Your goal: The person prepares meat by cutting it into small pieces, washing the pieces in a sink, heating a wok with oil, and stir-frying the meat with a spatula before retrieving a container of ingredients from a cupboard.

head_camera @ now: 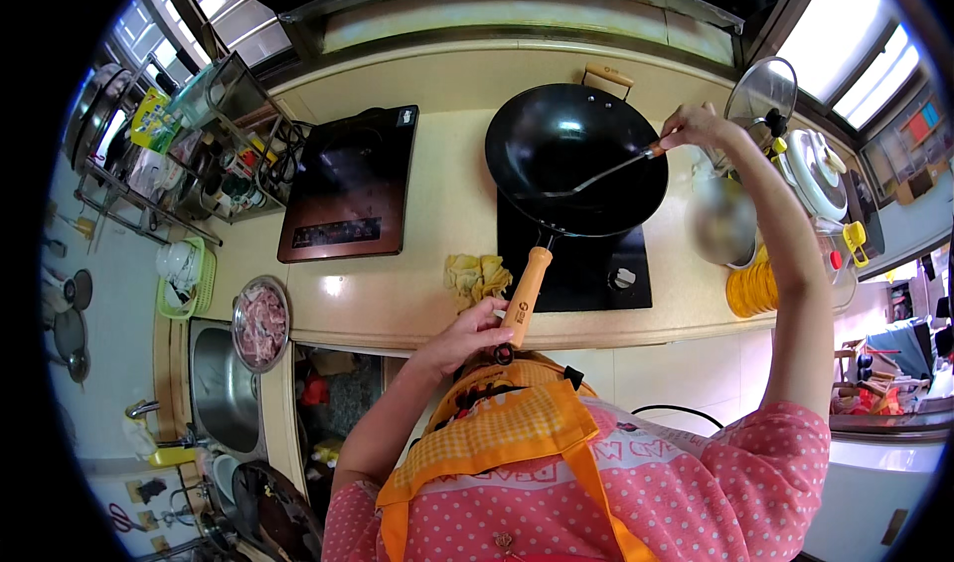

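A black wok rests on a black cooktop with a knob. My left hand is at the end of the wok's long wooden handle, its thumb and fingers on either side of it. My right hand grips the wooden handle of a metal spatula, whose blade lies low inside the wok. Nothing else can be made out in the wok. A crumpled yellow cloth lies on the counter just left of the wok handle.
An induction cooker stands left, beside a metal rack. A bowl of raw meat sits by the sink. To the right are a metal bowl, a glass lid, a white appliance and an orange ribbed container.
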`<state>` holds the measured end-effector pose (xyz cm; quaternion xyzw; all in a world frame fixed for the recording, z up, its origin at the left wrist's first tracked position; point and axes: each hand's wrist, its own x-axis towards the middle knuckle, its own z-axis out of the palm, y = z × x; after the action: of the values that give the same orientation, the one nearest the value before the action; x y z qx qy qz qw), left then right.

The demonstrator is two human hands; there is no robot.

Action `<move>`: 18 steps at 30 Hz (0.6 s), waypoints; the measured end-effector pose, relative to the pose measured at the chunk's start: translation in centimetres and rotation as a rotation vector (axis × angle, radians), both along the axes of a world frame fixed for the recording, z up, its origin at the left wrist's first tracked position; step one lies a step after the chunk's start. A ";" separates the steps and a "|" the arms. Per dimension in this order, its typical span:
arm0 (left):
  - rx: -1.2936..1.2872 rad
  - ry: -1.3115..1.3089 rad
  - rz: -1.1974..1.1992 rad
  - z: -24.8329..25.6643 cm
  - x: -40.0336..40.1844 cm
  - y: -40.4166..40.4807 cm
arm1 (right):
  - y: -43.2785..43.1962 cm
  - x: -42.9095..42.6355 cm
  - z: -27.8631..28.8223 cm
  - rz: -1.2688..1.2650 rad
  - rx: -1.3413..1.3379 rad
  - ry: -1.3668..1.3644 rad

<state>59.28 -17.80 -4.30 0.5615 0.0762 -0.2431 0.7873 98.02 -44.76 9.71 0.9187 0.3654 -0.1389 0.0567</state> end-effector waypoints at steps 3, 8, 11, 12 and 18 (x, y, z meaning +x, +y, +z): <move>-0.014 0.012 -0.007 0.3 0.0 0.1 | 1.3 -2.1 -1.9 -0.103 0.117 -0.096; -0.015 0.041 -0.035 0.6 0.1 0.2 | 1.2 -5.5 -4.3 -0.191 0.263 -0.283; -0.029 0.039 -0.020 0.3 0.1 0.1 | -1.0 -5.0 -2.1 -0.010 0.109 -0.449; -0.033 0.041 -0.014 0.1 -0.1 0.2 | -0.2 -6.3 0.3 -0.006 0.009 -0.422; -0.044 0.026 -0.019 -0.1 0.1 0.1 | -2.7 -2.8 3.9 0.110 -0.337 -0.614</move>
<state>59.41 -17.73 -4.35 0.5414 0.0758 -0.2594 0.7961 95.25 -47.43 13.60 0.8743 0.3520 0.0886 0.3222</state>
